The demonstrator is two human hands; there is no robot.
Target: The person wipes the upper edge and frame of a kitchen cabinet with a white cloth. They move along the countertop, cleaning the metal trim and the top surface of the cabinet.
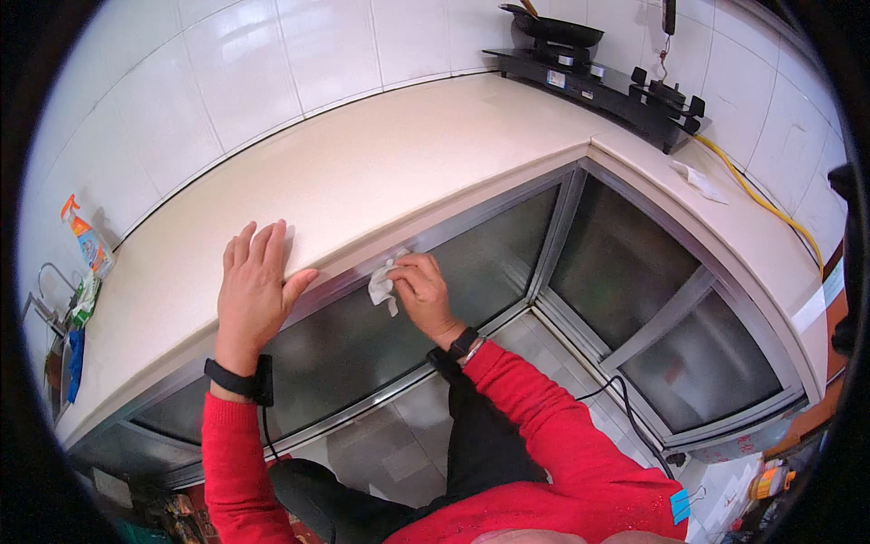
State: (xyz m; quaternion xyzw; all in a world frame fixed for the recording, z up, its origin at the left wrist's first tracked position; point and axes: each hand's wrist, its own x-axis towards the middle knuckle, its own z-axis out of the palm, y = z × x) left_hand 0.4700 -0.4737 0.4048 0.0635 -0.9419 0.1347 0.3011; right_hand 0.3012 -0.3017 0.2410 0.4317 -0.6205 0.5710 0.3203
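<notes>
My left hand point(255, 292) rests flat on the front edge of the pale countertop point(380, 163), fingers on top and thumb spread along the edge. It holds nothing. Below the counter's lip, my right hand point(423, 289) pinches a crumpled white cloth or tissue point(383, 284). The cloth is against the metal top frame of a cabinet door, and part of it hangs down over the dark frosted glass panel point(360, 347). Both wrists wear black bands.
A black gas stove point(584, 85) carries a frying pan point(557, 30) in the far corner. From it a yellow hose point(761, 194) runs along the right counter, near a white paper scrap point(700, 182). At left stand a spray bottle point(87, 238) and a faucet point(54, 272). A black cable point(632, 415) crosses the floor.
</notes>
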